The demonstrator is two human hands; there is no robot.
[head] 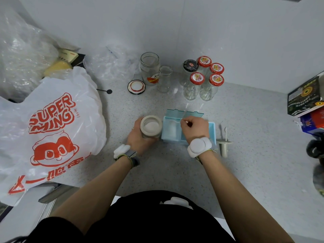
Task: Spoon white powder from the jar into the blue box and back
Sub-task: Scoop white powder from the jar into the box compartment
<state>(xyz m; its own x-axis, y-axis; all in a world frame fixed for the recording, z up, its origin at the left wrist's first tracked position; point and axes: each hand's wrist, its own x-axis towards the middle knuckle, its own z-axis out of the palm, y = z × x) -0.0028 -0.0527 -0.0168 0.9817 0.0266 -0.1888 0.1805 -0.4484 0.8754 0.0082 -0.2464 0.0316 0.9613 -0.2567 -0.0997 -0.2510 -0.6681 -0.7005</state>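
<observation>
An open jar (151, 126) with white powder inside stands on the speckled counter, and my left hand (138, 137) grips its side. Right beside it sits the blue box (211, 133), its clear lid (185, 114) raised at the back; white powder lies in its left compartment (171, 129). My right hand (193, 128) hovers over the box and pinches the thin handle of a clear plastic spoon (184, 113), whose bowl points down into the left compartment. The spoon's bowl is hard to make out against the powder.
Behind stand two open glass jars (149, 67), a loose lid (136, 87), and several lidded bottles (203, 78). A large white shopping bag (50, 130) fills the left. A beige spoon holder (224, 144) lies right of the box. Cartons (306, 99) sit at the far right.
</observation>
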